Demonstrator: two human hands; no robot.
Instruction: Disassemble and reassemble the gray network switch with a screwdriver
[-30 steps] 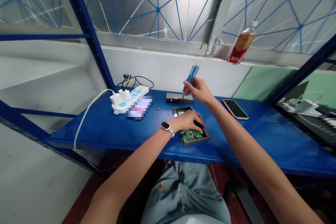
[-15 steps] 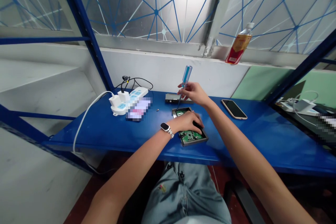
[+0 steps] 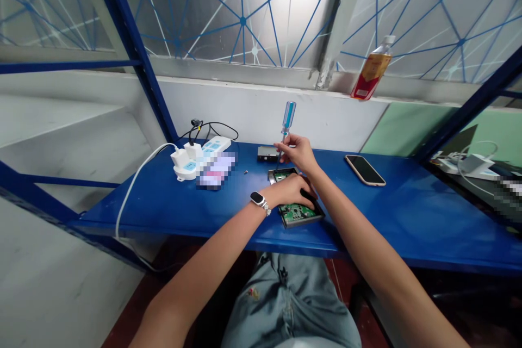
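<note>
A hard drive (image 3: 297, 211) with a green circuit board facing up lies on the blue shelf (image 3: 196, 206). My left hand (image 3: 290, 190), a watch on its wrist, rests flat on top of the drive and holds it down. My right hand (image 3: 297, 151) pinches a screwdriver (image 3: 287, 119) with a clear blue handle. The tool stands almost upright, and its tip is at the drive's far left corner. A small loose screw (image 3: 245, 171) lies on the shelf left of the drive.
A grey metal part (image 3: 267, 153) lies behind the drive. A white power strip (image 3: 198, 155) with plugs sits at the left, a phone (image 3: 365, 169) at the right. A bottle (image 3: 372, 72) stands on the window ledge. Blue frame posts (image 3: 134, 60) flank the shelf.
My right hand has shifted left and a little nearer. The screwdriver has gone from leaning right to nearly upright. My left hand has stayed on the drive.
</note>
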